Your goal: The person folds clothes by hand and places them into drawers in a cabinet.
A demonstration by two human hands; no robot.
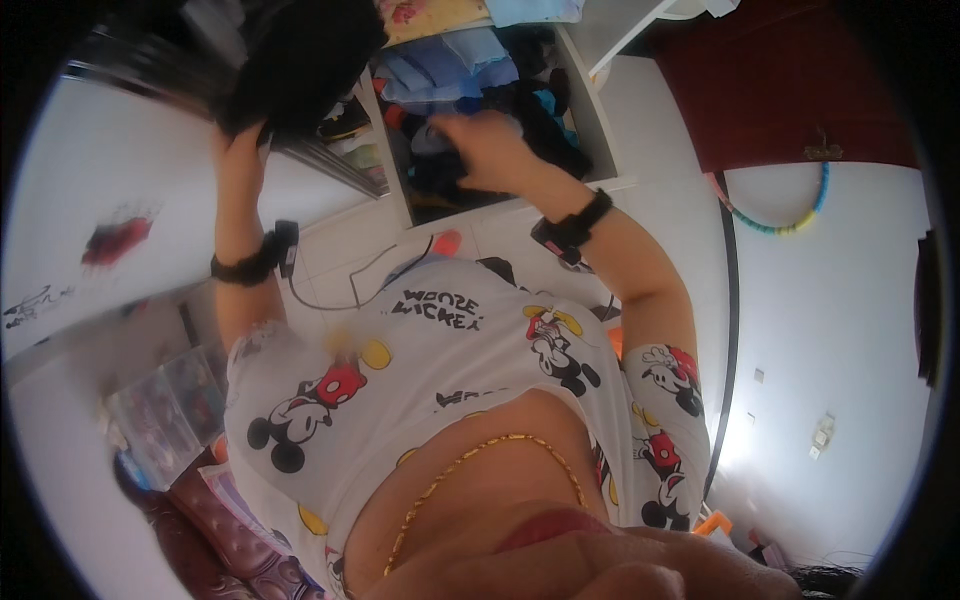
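My left hand [241,146] is at the upper left, its fingers mostly hidden by the dark black cloth item [307,64] that it grips. My right hand [491,150] is blurred over a white-sided drawer or compartment [604,127], fingers apart and thumb stretched out. Beneath it lie dark garments [551,142] and a greyish piece of clothing [427,139]; whether the fingertips touch them I cannot tell. Folded blue cloths [442,67] fill the far part of the compartment. A black band with a small device sits on each wrist.
Left of the compartment runs a metal sliding-door track [337,161] beside a white panel [172,180]. Yellow printed cloth [427,16] lies beyond. At right are a dark red cover [787,82] and a multicoloured hoop [784,229]. A tufted brown leather seat [225,525] is behind, left.
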